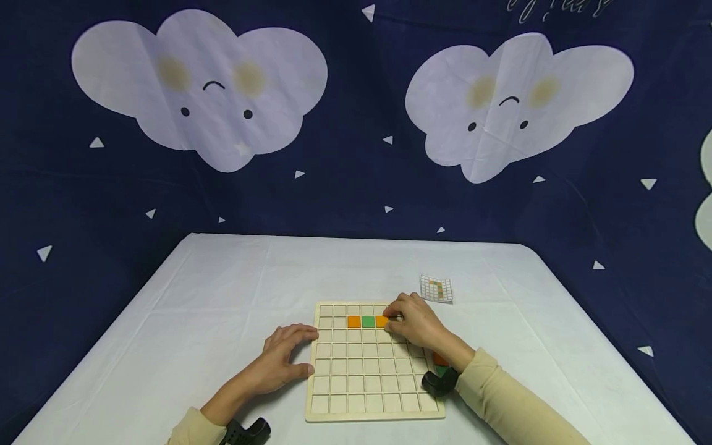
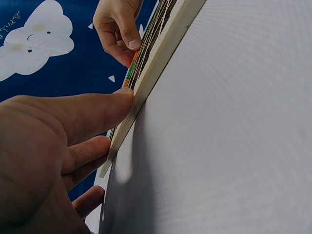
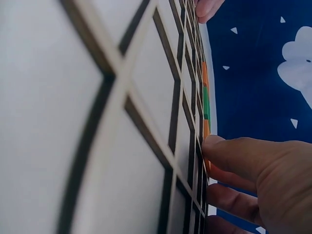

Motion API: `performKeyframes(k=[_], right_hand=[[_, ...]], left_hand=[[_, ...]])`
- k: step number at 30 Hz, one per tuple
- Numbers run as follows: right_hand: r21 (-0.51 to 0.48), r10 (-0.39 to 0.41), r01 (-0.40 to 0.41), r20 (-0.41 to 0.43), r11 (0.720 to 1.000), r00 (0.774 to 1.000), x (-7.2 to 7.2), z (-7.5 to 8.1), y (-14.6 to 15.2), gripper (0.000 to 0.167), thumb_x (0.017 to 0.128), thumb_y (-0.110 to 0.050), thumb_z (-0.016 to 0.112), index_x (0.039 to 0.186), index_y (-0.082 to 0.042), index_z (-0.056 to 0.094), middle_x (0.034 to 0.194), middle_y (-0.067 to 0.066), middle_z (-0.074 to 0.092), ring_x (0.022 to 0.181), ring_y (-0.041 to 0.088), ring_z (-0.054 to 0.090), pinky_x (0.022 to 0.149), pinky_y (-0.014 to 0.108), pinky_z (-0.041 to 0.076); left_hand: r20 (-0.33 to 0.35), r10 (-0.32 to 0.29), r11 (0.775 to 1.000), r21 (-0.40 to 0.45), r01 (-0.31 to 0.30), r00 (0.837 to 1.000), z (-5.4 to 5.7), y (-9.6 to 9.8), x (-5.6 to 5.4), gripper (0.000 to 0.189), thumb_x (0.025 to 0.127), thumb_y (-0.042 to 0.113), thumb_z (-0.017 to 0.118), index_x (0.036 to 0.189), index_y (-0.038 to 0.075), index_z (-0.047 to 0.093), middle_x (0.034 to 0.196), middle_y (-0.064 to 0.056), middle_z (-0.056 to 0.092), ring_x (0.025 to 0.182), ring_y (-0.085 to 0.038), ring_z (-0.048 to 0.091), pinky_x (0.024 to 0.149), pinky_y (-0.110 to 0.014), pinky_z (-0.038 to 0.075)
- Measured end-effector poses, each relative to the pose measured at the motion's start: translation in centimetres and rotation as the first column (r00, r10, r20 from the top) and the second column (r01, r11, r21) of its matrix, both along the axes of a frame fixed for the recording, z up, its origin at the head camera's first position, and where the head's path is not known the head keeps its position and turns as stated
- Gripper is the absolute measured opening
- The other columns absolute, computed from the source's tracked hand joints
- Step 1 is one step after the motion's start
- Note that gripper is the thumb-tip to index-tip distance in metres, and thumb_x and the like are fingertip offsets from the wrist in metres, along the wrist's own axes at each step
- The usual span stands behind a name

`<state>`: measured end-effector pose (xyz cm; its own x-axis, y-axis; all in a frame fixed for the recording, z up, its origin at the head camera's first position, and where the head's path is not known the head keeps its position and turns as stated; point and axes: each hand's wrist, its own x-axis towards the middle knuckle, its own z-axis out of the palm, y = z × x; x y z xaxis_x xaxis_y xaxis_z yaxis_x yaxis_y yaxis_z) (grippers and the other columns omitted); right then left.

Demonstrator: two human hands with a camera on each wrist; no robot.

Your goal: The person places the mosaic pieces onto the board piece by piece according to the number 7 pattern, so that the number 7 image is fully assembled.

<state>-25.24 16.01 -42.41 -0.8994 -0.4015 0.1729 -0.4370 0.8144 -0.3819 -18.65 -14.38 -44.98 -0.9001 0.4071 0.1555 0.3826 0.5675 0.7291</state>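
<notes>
A wooden grid board (image 1: 356,415) lies flat on the white table. In its second row from the far edge sit an orange tile (image 1: 354,321), a green tile (image 1: 368,321) and a second orange tile (image 1: 381,321), side by side. My right hand (image 1: 417,321) pinches that second orange tile between thumb and fingers, as the right wrist view also shows with the thumb (image 3: 217,144) on it. My left hand (image 1: 283,358) rests against the board's left edge, fingers fairly straight and spread, with the thumb (image 2: 112,108) touching the edge.
A small pattern card (image 1: 436,289) with a printed coloured grid lies beyond the board's far right corner. Beside the board's right edge, partly under my right forearm, lie a reddish-orange tile (image 1: 440,359) and a green tile (image 1: 442,371). A dark blue cloud-printed cloth (image 1: 356,185) hangs behind the table.
</notes>
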Motion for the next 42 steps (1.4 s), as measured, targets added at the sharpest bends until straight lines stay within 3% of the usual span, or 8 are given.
performKeyframes(k=[18,28,42], right_hand=[[-0.052,-0.041,0.042,0.025,0.998,0.999,0.0,0.2,0.1,0.022,0.078,-0.025,0.074,0.098,-0.017,0.071,0.091,-0.007,0.062,0.082,0.008,0.046,0.073,0.027,0.042],[-0.135,-0.069,0.077,0.061,0.988,0.996,0.7,1.0,0.3,0.022,0.08,-0.025,0.072,0.101,-0.017,0.071,0.093,-0.006,0.063,0.089,0.012,0.053,0.076,0.029,0.047],[-0.144,-0.078,0.083,0.041,0.986,0.996,2.0,2.0,1.5,0.026,0.081,-0.028,0.071,0.104,-0.015,0.071,0.097,-0.003,0.064,0.094,0.017,0.053,0.075,0.029,0.045]], left_hand=[[-0.008,-0.001,1.0,-0.002,0.001,1.0,0.0,0.0,0.0,0.053,0.075,0.016,0.074,0.124,0.005,0.057,0.135,-0.007,0.051,0.135,-0.036,0.032,0.112,-0.064,0.003],[-0.011,-0.006,1.0,0.0,0.006,1.0,0.0,-0.1,0.0,0.053,0.075,0.017,0.074,0.124,0.005,0.057,0.135,-0.008,0.05,0.135,-0.037,0.032,0.112,-0.064,0.004],[-0.004,0.0,1.0,-0.007,0.0,1.0,0.1,0.0,0.1,0.053,0.075,0.017,0.075,0.124,0.006,0.057,0.135,-0.007,0.051,0.135,-0.036,0.032,0.112,-0.064,0.004]])
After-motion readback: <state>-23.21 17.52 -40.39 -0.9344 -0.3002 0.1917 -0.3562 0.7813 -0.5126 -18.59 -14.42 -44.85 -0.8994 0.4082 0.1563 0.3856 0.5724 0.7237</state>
